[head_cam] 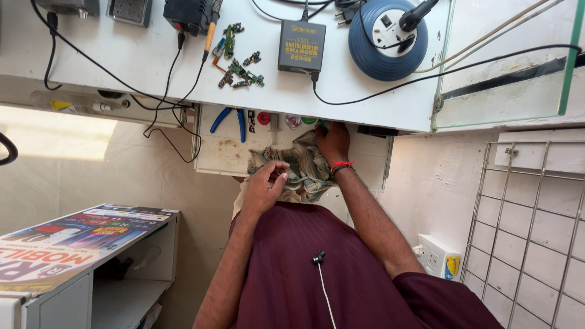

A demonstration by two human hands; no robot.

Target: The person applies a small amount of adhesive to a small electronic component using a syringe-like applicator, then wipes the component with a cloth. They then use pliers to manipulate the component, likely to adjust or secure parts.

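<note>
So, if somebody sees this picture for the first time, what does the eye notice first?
Probably the two hands in the open drawer under the white bench: the left hand and the right hand both touch a striped cloth. Next, the round blue cable reel and the small green circuit boards on the bench.

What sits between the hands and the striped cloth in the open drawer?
Nothing visible. The right hand rests on the far end of the striped cloth in the drawer, reaching under the counter edge. The left hand pinches at its near edge. The blue-handled pliers lie off to the side.
</note>
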